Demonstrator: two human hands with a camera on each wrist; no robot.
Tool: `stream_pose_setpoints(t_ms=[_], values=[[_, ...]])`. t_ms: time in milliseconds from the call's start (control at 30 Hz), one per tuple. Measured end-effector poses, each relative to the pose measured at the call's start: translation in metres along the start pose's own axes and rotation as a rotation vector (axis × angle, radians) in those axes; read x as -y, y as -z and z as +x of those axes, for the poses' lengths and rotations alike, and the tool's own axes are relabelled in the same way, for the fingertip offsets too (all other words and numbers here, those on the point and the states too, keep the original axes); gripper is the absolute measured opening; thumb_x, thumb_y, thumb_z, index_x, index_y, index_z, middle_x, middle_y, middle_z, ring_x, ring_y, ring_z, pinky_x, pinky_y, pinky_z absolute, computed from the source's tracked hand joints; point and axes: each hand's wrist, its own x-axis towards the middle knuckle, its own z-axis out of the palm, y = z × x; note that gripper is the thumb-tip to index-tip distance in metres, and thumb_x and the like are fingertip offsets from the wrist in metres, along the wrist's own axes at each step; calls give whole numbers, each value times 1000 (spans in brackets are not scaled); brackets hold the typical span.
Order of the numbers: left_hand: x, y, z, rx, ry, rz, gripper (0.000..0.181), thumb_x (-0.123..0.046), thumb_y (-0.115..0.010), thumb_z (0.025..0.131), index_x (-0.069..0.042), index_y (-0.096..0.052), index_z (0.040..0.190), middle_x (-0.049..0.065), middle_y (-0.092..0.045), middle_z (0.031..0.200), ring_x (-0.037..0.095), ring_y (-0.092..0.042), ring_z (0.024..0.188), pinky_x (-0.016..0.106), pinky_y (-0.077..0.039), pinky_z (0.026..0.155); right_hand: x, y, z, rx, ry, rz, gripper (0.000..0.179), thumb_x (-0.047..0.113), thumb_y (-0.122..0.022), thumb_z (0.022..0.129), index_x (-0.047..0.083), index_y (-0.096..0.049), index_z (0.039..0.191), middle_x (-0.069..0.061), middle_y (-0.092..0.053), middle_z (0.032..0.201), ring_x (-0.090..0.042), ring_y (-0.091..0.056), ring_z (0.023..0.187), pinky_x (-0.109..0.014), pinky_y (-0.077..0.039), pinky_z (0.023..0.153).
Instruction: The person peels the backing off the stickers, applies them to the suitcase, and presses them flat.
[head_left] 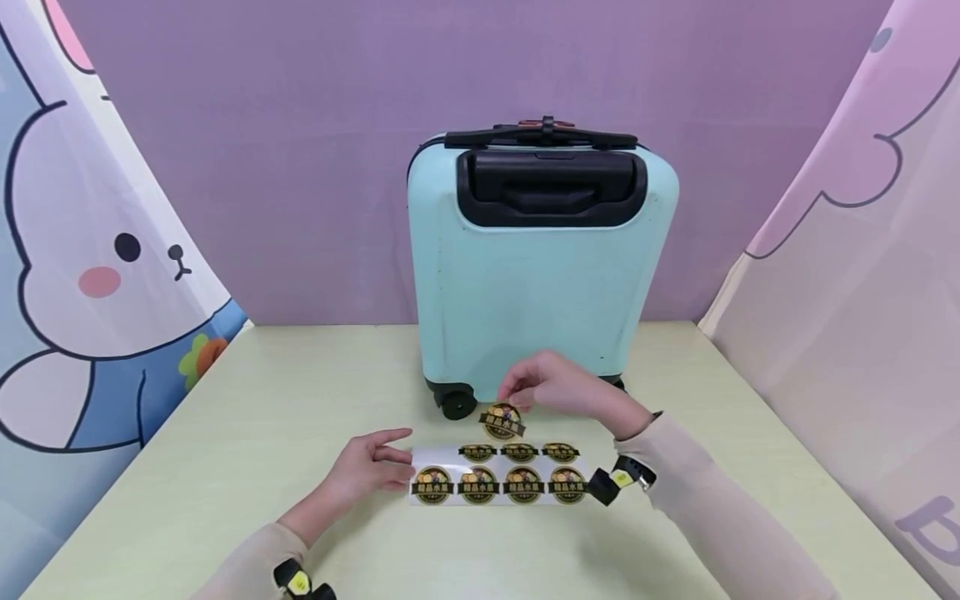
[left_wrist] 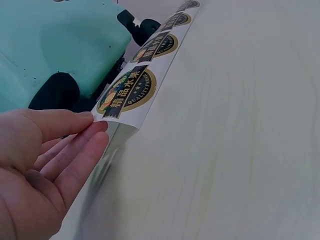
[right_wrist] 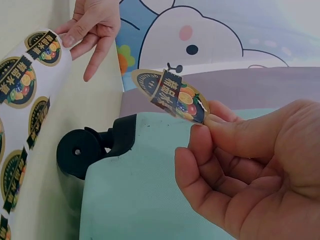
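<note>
A single round sticker (right_wrist: 172, 95), black and gold with a fruit picture, is pinched by its edge between the thumb and index finger of my right hand (head_left: 551, 383). It is off the backing and held up in front of the suitcase (head_left: 532, 300). My left hand (head_left: 367, 468) pinches the left end of the white sticker sheet (head_left: 500, 457), thumb on top and fingers beneath in the left wrist view. That sheet carries several matching stickers in two rows, and its held corner is lifted off the table in the left wrist view.
The mint-green suitcase stands upright on the pale table (head_left: 300, 367), its black wheel (head_left: 458, 406) just beyond the sheet. A purple backdrop (head_left: 315, 167) is behind it, with cartoon-printed cloths (head_left: 112, 208) on both sides.
</note>
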Motion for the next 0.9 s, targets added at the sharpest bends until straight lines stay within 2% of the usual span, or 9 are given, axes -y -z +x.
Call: stream_pose_setpoints(t_ms=[133, 233, 400, 467, 733, 900], values=[[1, 1, 0, -19, 2, 13, 66, 6, -71, 85, 15, -39, 142, 29, -68, 109, 31, -72, 84, 41, -61, 73, 1, 5, 0, -15, -10, -23, 17, -7, -58, 92, -1, -73, 98, -5, -72, 90, -21, -67, 79, -32, -57, 74], [1, 1, -1, -33, 9, 28, 64, 6, -71, 85, 15, -40, 141, 28, -69, 108, 31, -72, 84, 41, -61, 72, 3, 8, -1, -14, -5, -25, 16, -7, -59, 92, -2, -73, 98, -7, -72, 92, -19, -67, 80, -37, -58, 76], [0, 3, -3, -65, -3, 63, 56, 5, -70, 87, 15, -47, 137, 28, -69, 107, 33, -72, 89, 40, -61, 73, 7, 12, -2, -11, -1, -28, 17, -9, -58, 92, -4, -73, 99, -9, -73, 94, -16, -67, 81, -36, -58, 75], [-1, 4, -3, -95, -17, 77, 51, 6, -70, 87, 16, -50, 133, 28, -69, 107, 34, -71, 91, 39, -61, 74, 7, 14, -2, -13, -5, -33, 17, -9, -58, 92, -4, -73, 99, -8, -73, 94, -16, -67, 81, -31, -57, 74], [-8, 9, 4, -281, -79, 98, 37, 3, -69, 88, 11, -62, 124, 22, -71, 109, 26, -72, 94, 27, -59, 77, 12, 21, -1, -24, -7, -68, 16, -6, -59, 93, -1, -74, 97, -5, -72, 91, -16, -66, 79, -32, -56, 72], [-21, 3, 5, -316, -138, 36, 34, 4, -67, 90, 10, -63, 124, 22, -70, 113, 14, -71, 94, 25, -57, 80, 17, 24, 1, -35, -15, -90, 16, -5, -60, 93, 0, -74, 97, -3, -72, 90, -15, -65, 79, -32, -57, 74]])
